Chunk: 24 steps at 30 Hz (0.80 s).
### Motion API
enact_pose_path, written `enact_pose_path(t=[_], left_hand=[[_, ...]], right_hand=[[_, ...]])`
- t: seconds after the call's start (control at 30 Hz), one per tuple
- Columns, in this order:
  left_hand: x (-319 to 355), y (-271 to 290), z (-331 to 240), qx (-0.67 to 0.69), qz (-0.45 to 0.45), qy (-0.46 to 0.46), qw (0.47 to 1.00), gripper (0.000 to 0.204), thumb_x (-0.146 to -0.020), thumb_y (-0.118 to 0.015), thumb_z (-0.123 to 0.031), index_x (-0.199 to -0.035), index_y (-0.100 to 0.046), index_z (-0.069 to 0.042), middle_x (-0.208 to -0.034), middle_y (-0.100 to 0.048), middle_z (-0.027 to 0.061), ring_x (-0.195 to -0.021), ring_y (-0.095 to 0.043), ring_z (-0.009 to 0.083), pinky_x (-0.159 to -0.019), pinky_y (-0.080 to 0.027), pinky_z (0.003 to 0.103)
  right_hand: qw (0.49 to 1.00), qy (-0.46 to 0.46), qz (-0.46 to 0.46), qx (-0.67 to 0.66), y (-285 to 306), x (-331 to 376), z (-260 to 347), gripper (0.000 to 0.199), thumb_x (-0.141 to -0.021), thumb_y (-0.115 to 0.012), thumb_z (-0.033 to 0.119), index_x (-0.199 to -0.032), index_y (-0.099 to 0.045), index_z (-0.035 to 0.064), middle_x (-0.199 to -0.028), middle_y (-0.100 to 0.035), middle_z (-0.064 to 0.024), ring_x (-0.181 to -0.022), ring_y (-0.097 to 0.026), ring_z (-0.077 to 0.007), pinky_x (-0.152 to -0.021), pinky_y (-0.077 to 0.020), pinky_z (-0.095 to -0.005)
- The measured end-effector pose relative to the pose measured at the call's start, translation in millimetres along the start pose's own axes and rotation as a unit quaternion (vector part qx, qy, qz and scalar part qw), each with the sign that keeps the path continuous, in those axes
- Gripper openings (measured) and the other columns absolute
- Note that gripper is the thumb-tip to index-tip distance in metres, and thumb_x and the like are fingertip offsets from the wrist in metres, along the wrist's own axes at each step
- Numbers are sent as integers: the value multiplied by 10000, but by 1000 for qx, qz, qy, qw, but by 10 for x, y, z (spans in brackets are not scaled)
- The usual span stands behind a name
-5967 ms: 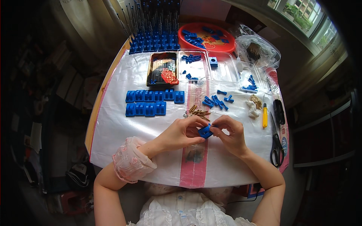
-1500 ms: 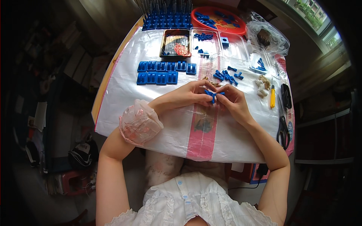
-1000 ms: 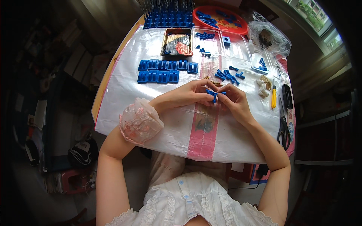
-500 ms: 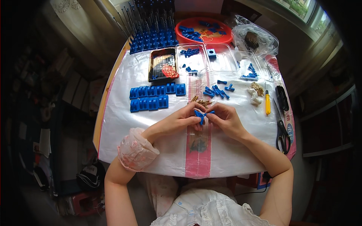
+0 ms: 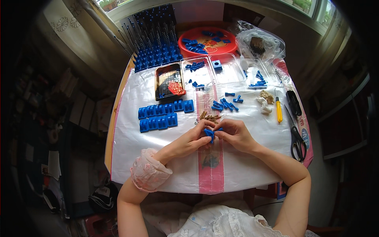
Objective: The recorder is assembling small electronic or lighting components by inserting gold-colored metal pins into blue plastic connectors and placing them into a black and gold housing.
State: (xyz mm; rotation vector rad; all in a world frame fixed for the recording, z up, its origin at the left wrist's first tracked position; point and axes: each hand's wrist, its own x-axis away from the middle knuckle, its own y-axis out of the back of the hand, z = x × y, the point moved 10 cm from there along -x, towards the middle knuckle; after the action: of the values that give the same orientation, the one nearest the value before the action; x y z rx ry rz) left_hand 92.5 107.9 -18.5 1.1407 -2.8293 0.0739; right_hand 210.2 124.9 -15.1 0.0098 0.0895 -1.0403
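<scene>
Head view: a small blue plastic piece (image 5: 209, 134) sits pinched between my left hand (image 5: 194, 139) and right hand (image 5: 235, 135), fingertips of both closed on it, above the pink stripe (image 5: 210, 173) of the plastic table cover (image 5: 134, 158). Brass screws (image 5: 209, 117) lie just beyond. A black rectangular packet (image 5: 169, 81) with a red patch sits farther back, left of clear trays (image 5: 233, 73). Half a second ago my hands met the same way. Bare cover lies open toward the near edge.
</scene>
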Motion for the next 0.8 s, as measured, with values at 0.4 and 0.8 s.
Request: enact_pose_path(t=[0.4,0.8], left_hand=[[-5,-12,-31,6,-5,-7,1000,380,-1081,-524,-163,-1420,-359,-110,-1051,-559,12,-919,-571,82,-817,-517,255],[-11,-13,-94,12,-4,-5,1000,396,-1070,-543,-145,-1416,-359,-93,-1078,-551,24,-890,-555,84,-794,-502,254]], right_hand=[[1000,-11,-4,14,-3,12,47,143,-986,-667,24,-1122,-686,-12,-963,-683,-7,-846,-614,-46,-738,-508,-222],[1000,4,3,-14,-1,-5,-6,182,-987,-658,10,-1162,-684,-27,-1044,-702,-32,-945,-634,-59,-809,-523,-229]])
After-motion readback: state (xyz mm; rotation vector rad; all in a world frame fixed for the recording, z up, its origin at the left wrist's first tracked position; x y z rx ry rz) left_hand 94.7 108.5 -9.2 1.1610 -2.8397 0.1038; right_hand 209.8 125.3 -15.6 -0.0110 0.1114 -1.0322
